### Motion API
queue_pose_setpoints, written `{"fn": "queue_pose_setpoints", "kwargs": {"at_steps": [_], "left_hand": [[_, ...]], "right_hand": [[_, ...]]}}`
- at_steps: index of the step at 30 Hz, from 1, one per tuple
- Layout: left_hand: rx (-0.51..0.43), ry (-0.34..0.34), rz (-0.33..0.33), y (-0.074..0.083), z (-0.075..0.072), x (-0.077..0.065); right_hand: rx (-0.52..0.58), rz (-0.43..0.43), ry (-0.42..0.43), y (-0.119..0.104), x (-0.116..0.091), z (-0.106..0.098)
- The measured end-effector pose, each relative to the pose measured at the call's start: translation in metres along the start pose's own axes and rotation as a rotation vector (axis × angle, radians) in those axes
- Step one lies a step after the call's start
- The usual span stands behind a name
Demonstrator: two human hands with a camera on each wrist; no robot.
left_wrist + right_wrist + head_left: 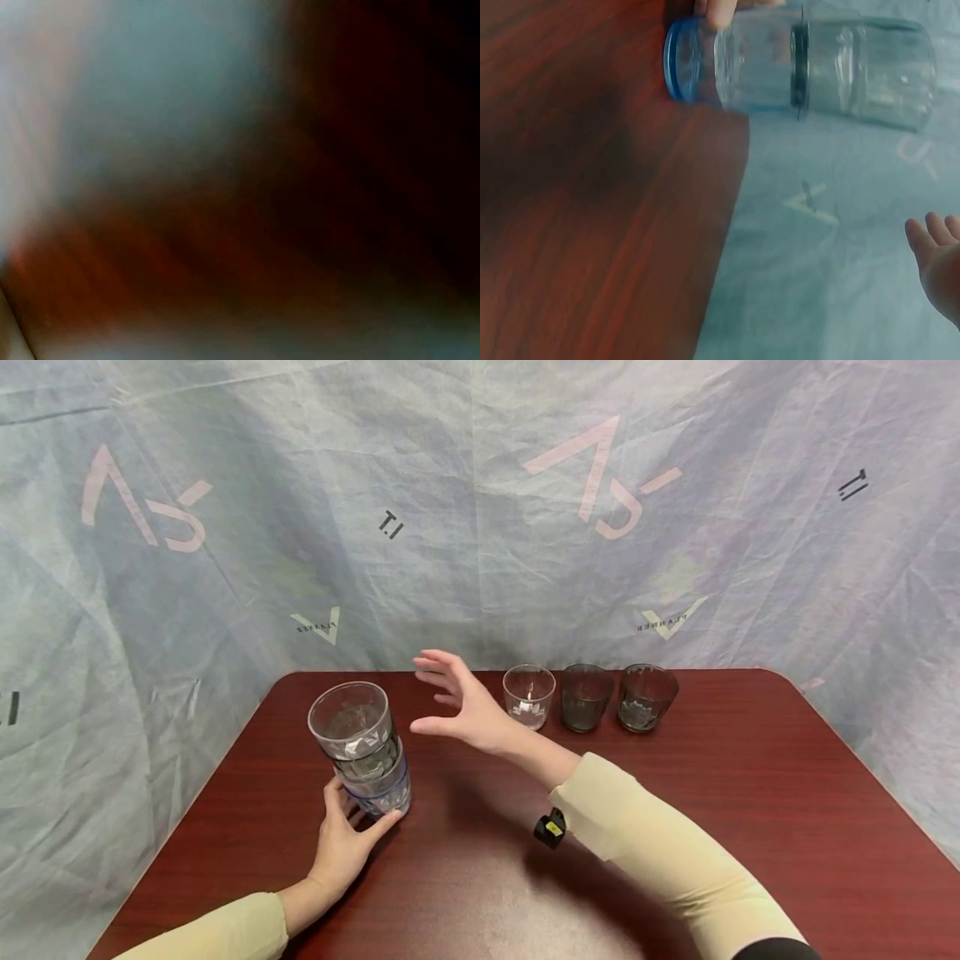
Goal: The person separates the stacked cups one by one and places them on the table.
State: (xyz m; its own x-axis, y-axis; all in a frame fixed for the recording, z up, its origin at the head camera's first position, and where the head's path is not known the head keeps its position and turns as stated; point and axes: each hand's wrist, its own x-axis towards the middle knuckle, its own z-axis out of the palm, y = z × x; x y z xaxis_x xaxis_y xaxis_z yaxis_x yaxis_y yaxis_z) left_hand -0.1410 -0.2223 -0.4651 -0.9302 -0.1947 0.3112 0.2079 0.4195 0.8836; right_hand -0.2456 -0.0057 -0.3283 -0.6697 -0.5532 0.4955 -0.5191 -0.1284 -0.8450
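Note:
A stack of nested drinking glasses [367, 752] stands on the left part of the table, a clear one uppermost, a grey-tinted one below it and a blue-edged one lower down. My left hand [345, 847] grips the bottom of the stack, thumb on the near side and fingers partly hidden behind. To the right of the stack, my right hand [468, 706] hovers with fingers spread and nothing in it. The right wrist view shows the stack [802, 67] sideways, apart from the right hand [941, 266]. The left wrist view is too blurred to read.
Three glasses stand in a row near the table's back edge: a clear glass [528, 697] and two dark grey glasses, the middle one [585, 697] and the right one [647, 700]. A printed cloth [465, 510] hangs behind the reddish-brown table [750, 777].

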Motion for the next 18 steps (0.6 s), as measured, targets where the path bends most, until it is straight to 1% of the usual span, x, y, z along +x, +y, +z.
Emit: {"fn": "queue_pose_setpoints", "kwargs": {"at_steps": [2,7,9,13,18], "left_hand": [[0.003,0.001,-0.008,0.006,0.0,0.0],[0.015,-0.007,0.001,0.031,-0.002,-0.004],[0.022,-0.014,-0.002,0.038,-0.003,-0.005],[0.022,-0.024,-0.028,0.044,-0.004,-0.005],[0.013,-0.022,-0.029,0.043,-0.004,-0.005]], "right_hand": [[0.004,0.01,-0.024,0.002,0.002,0.009],[0.01,0.028,-0.076,0.007,0.008,0.028],[0.016,0.031,-0.087,0.009,0.01,0.033],[0.024,0.024,-0.111,0.014,0.015,0.041],[0.052,0.013,-0.157,0.018,0.019,0.049]]}}
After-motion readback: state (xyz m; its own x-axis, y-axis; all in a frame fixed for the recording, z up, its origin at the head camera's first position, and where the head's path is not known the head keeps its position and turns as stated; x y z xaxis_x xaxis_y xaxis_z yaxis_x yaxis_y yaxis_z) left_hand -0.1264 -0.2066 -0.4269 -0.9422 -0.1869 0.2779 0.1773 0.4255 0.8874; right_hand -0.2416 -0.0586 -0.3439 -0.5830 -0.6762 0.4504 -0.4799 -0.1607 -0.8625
